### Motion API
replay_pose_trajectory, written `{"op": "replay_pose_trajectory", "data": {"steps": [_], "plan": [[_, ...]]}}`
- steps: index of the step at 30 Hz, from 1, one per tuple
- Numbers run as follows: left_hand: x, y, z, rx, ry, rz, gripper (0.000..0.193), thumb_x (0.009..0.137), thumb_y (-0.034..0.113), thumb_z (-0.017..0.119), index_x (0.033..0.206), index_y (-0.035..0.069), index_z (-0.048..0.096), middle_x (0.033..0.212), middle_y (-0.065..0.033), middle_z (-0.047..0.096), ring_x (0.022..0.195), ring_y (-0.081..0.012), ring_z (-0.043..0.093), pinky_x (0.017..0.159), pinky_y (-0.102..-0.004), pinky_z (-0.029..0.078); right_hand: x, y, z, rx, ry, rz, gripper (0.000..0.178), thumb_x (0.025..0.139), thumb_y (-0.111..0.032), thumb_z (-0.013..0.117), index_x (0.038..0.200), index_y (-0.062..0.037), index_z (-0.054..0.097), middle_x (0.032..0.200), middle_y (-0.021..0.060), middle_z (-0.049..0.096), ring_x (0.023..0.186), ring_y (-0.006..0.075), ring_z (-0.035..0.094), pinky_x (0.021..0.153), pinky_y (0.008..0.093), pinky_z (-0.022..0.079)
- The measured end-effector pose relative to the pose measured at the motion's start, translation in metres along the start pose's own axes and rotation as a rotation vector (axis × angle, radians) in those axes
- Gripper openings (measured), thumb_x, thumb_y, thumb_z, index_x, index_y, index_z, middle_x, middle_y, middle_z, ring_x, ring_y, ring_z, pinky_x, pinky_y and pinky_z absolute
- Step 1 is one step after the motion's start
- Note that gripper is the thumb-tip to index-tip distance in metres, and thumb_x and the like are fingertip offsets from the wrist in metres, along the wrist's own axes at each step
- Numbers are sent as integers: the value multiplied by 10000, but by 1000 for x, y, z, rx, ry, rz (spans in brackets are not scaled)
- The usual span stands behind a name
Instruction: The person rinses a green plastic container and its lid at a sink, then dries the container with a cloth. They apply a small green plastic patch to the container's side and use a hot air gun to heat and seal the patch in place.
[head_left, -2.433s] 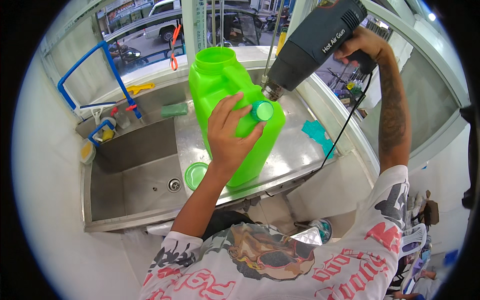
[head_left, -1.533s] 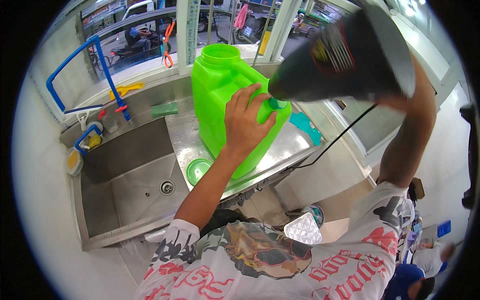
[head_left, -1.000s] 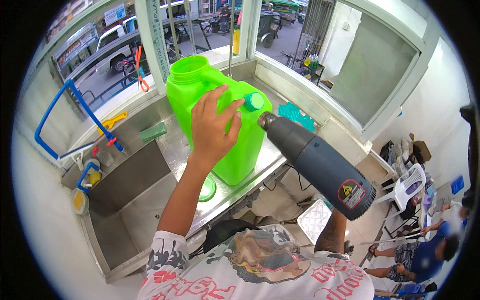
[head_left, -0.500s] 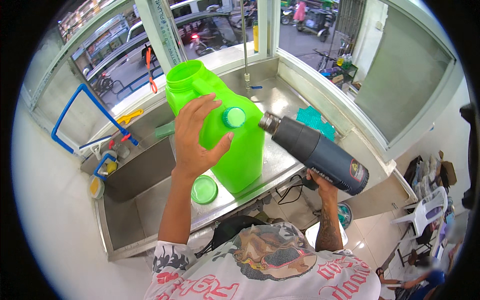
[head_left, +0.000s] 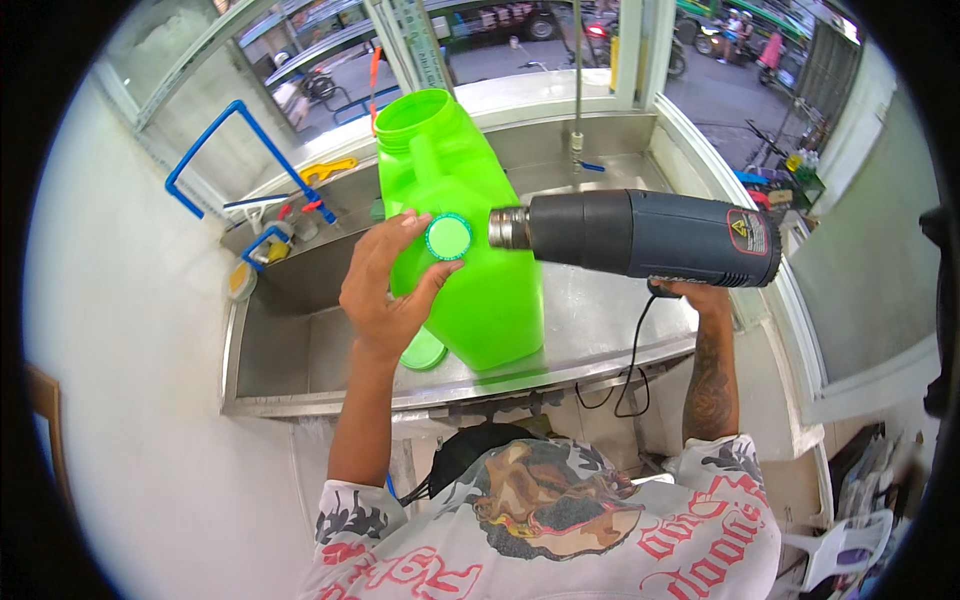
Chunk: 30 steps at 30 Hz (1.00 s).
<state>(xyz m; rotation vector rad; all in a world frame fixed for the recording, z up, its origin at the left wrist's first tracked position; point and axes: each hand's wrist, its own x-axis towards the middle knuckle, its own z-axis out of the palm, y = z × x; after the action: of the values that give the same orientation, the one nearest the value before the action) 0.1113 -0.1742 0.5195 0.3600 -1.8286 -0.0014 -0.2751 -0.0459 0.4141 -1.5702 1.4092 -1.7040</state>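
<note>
- Jerrycan (head_left: 475, 300), bright green, upright on the steel counter (head_left: 600, 320) to the right of the sink (head_left: 290, 355); its wide mouth is uncovered.
- Small green cap (head_left: 448, 237) on the jerrycan's shoulder, facing the viewer.
- Left hand (head_left: 388, 285): thumb and forefinger spread about the cap's rim; whether they press on it cannot be told.
- Right hand (head_left: 698, 296), well apart from the left: closed around the handle of the heat gun (head_left: 640, 238), whose metal nozzle points at the cap from just beside it.
- Obstructions: the heat gun's body screens part of the counter; the left hand and jerrycan partly hide the round green lid (head_left: 424, 351) at the jerrycan's base; the black cord (head_left: 637, 345) hangs across the counter's front edge.
- Surroundings: blue pipe (head_left: 272, 145) and yellow tool (head_left: 328, 168) behind the sink; upright metal pipe (head_left: 577, 85) with blue lever (head_left: 593, 167) behind the counter; white chair (head_left: 850, 548) at lower right.
</note>
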Motion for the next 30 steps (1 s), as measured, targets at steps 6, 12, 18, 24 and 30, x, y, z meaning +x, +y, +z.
{"op": "replay_pose_trajectory", "data": {"steps": [6,12,18,24,30], "plan": [[-15,4,7,55,109,-57,537,675,48,884,1160,29,653,1111,-143,706,1058,-312,673,914,-388,531,45,-8,-8,-74,-94,-161,626,605,-71,883,1182,-34,644,1107,71,691,1042,203,637,936,377,506],[-22,1,11,-13,153,-64,534,708,38,866,1183,17,622,1072,-165,709,1075,-336,668,920,-408,528,70,-23,-22,-242,-154,-266,698,599,-129,914,1226,-27,626,1189,89,671,1106,227,617,985,398,488],[-23,-2,6,-38,152,-44,506,747,20,838,1188,14,589,986,-141,727,1044,-319,682,919,-423,528,133,-125,-17,-111,-321,-62,383,682,-39,786,1043,30,678,864,97,709,738,167,666,653,316,553],[-34,-20,-11,-146,287,-100,436,829,1,764,1207,9,546,910,-90,721,935,-253,693,929,-400,511,165,-234,3,-465,-392,-33,214,702,-118,744,865,17,714,692,76,660,538,114,589,464,259,445],[-45,-55,-41,-224,369,-270,321,874,18,723,1160,-5,578,879,-75,703,910,-191,664,988,-387,460,189,-330,60,-1018,-438,86,417,599,-70,825,985,38,713,794,112,714,657,188,687,586,318,545]]}}
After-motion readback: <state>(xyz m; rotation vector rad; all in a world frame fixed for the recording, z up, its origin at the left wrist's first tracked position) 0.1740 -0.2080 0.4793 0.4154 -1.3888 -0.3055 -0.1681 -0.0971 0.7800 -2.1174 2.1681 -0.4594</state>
